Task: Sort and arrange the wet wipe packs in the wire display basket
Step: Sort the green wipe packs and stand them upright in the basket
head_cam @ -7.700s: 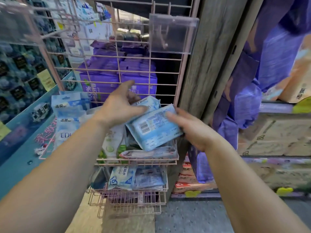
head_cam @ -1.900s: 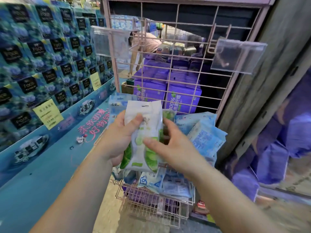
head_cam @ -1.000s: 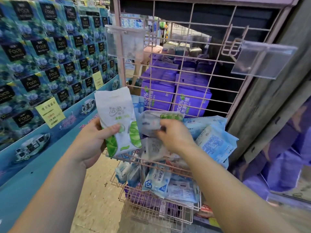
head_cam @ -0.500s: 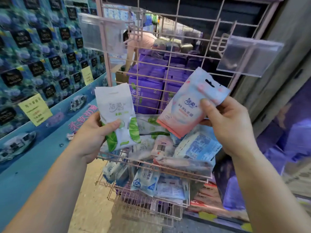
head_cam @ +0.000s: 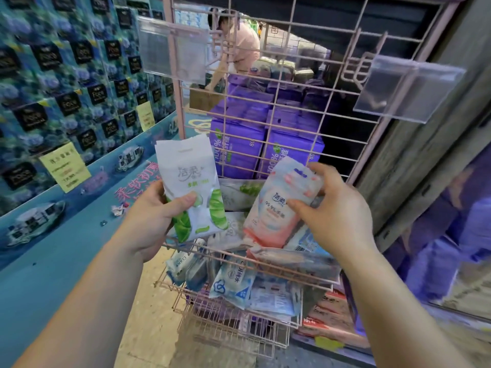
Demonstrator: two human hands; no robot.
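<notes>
My left hand [head_cam: 152, 216] holds a white wet wipe pack with green leaves [head_cam: 190, 187] upright over the left side of the pink wire display basket [head_cam: 212, 254]. My right hand [head_cam: 334, 211] grips a pink and white wipe pack [head_cam: 276, 211], tilted, its lower end down among the loose packs in the upper basket. Blue and white packs [head_cam: 305, 240] lie jumbled there. A lower wire basket [head_cam: 233, 318] holds several blue packs [head_cam: 232, 284].
A pink wire grid panel [head_cam: 268, 83] rises behind the baskets with two clear plastic tag holders [head_cam: 406, 88]. Purple tissue packs [head_cam: 244, 147] are stacked behind it, where a person [head_cam: 236, 46] bends over. A blue display counter [head_cam: 66, 235] runs on the left, a wooden post [head_cam: 425, 144] on the right.
My right hand has lowered the pink pack from in front of the grid down into the upper basket. My left hand still holds the green-leaf pack in about the same place.
</notes>
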